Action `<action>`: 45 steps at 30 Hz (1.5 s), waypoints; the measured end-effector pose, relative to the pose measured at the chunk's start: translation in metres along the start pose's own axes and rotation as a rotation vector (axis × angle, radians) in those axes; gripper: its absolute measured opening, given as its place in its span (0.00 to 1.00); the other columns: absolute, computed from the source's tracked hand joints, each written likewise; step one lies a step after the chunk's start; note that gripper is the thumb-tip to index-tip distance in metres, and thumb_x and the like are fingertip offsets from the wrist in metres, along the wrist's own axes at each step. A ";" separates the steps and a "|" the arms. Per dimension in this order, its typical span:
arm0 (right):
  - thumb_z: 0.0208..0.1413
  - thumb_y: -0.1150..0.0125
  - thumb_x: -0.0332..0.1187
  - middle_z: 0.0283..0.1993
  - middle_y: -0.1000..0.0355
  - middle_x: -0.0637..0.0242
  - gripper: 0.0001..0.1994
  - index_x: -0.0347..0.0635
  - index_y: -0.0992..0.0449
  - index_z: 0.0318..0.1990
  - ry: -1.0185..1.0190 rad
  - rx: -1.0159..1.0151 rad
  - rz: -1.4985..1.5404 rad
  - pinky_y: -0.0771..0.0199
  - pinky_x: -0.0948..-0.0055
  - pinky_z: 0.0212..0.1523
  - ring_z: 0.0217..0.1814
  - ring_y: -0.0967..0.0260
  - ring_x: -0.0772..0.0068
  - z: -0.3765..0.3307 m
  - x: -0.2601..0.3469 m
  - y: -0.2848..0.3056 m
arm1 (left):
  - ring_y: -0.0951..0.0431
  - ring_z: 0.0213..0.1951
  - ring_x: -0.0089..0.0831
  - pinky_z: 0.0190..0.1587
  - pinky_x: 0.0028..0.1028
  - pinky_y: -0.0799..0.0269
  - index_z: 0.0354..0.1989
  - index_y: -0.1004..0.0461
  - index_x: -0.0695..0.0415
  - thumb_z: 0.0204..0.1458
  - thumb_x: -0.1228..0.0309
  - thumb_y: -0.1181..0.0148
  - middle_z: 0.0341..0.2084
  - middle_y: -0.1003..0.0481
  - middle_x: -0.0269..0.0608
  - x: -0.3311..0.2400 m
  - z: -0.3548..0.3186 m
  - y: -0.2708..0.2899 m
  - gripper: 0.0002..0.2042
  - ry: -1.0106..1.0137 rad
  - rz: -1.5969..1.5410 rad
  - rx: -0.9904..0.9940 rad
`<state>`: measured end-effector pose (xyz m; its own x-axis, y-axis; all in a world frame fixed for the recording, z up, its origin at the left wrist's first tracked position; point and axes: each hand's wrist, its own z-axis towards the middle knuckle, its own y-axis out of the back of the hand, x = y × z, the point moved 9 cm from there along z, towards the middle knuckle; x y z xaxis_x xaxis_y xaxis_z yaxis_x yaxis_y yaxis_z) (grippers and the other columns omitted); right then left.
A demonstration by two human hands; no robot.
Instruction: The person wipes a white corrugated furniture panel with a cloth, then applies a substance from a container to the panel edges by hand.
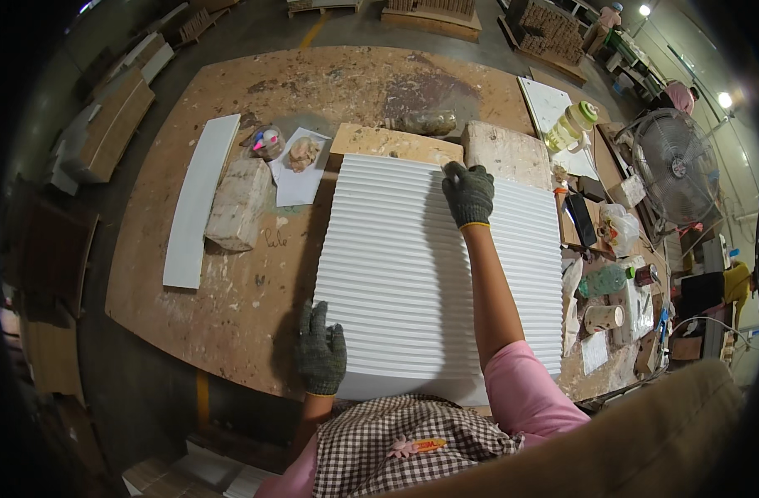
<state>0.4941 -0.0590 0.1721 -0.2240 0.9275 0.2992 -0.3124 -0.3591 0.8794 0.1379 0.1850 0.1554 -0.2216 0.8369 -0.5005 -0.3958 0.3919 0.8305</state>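
A white ridged panel is laid flat on the worktable, directly in front of the person, with its ridges run from left to right. Whether it is longer along the ridges or across them cannot be told under the bend of the lens.

The panel is spanned by the two gloved hands on a slant. Its far edge, right of the middle, is reached by the right hand, with the forearm stretched over the ridges from the near side; most of the surface is thus left on the near side of that hand. The fingers are curled down at the edge, just short of a pale block and a wooden board set along the far side. Whether the edge is pinched or merely pressed cannot be told.

The near left corner is overlapped by the left hand, its back turned up and its fingers loosely extended toward the far side. Nothing is seen to be gripped by it, though the palm is hidden. By this hand the left edge is the nearer one, and the panel is spread to its right and farther off. Beyond the near edge, a strip of plain white sheet is exposed.
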 end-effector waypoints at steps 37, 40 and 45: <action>0.52 0.30 0.45 0.31 0.26 0.51 0.13 0.55 0.14 0.42 -0.186 -0.050 -0.187 0.28 0.54 0.41 0.35 0.28 0.48 -0.003 -0.183 0.022 | 0.32 0.65 0.52 0.66 0.43 0.34 0.64 0.31 0.59 0.62 0.67 0.47 0.64 0.33 0.57 -0.007 0.007 0.003 0.22 0.045 -0.020 0.070; 0.53 0.32 0.48 0.34 0.23 0.50 0.13 0.53 0.13 0.40 -0.347 -0.171 -0.350 0.27 0.55 0.43 0.40 0.26 0.46 -0.014 -0.256 0.065 | 0.32 0.65 0.52 0.66 0.43 0.34 0.64 0.31 0.59 0.61 0.67 0.47 0.64 0.33 0.56 -0.016 0.006 0.007 0.23 0.034 0.036 0.073; 0.51 0.33 0.44 0.34 0.25 0.51 0.12 0.57 0.14 0.42 -0.073 -0.192 -0.001 0.28 0.51 0.45 0.42 0.27 0.46 0.001 -0.212 0.052 | 0.32 0.65 0.52 0.67 0.43 0.34 0.65 0.31 0.58 0.61 0.67 0.46 0.64 0.33 0.56 -0.017 0.008 0.009 0.23 0.035 0.064 0.103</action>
<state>0.5261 -0.2747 0.1550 -0.1579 0.9304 0.3308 -0.4848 -0.3649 0.7949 0.1456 0.1775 0.1736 -0.2750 0.8486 -0.4520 -0.2868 0.3763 0.8810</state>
